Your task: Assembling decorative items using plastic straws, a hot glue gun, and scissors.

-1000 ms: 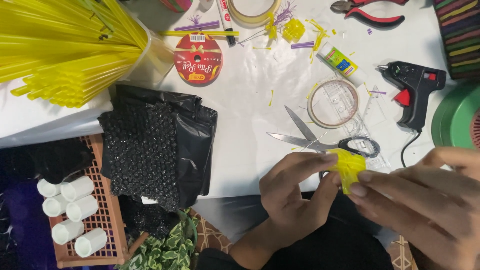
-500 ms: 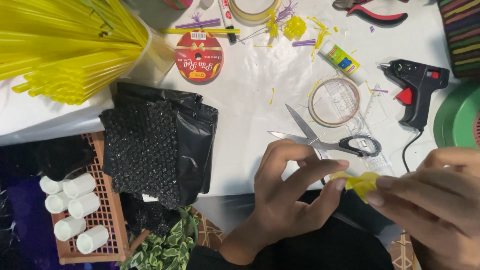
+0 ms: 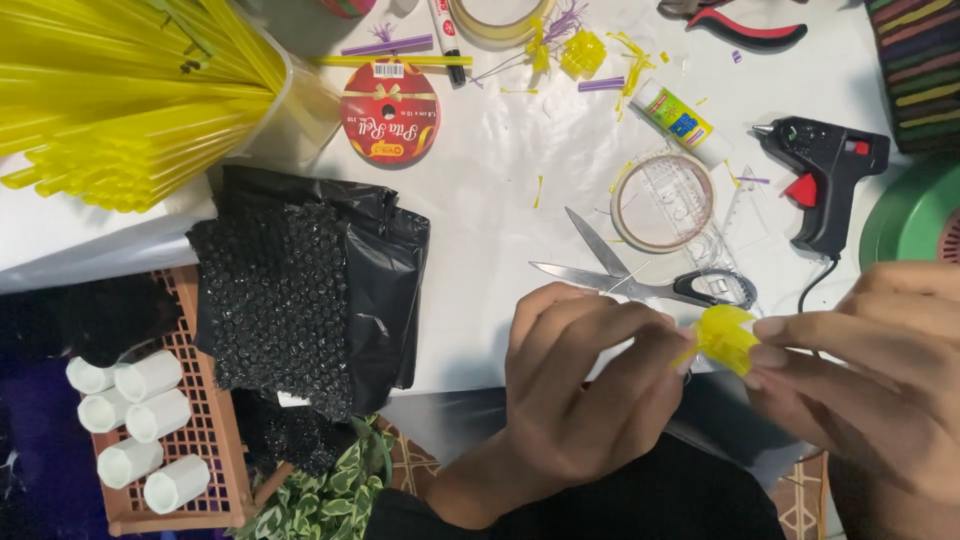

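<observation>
Bright, even overhead light on white table (image 3: 500,200), soft shadows, sharp focus; lower-left corner dim, w/ slight edge blur.

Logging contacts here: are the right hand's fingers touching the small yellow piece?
Touching. The head view shows the right hand with its fingertips pressed on the small yellow piece, with no gap; the left hand pinches its other side.

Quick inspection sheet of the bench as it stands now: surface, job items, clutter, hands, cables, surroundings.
Surface: white table, strewn with yellow and purple scraps.
Job's things: small yellow piece, pinched between both hands.
Clutter: scissors, open; tape roll; glue stick; red ribbon spool; pliers; yellow straws; black bubble wrap.
Grippers: left hand and right hand grip the piece.
Cables: glue gun cord runs toward the right hand.
Surroundings: brown crate with white tubes; plant.
</observation>
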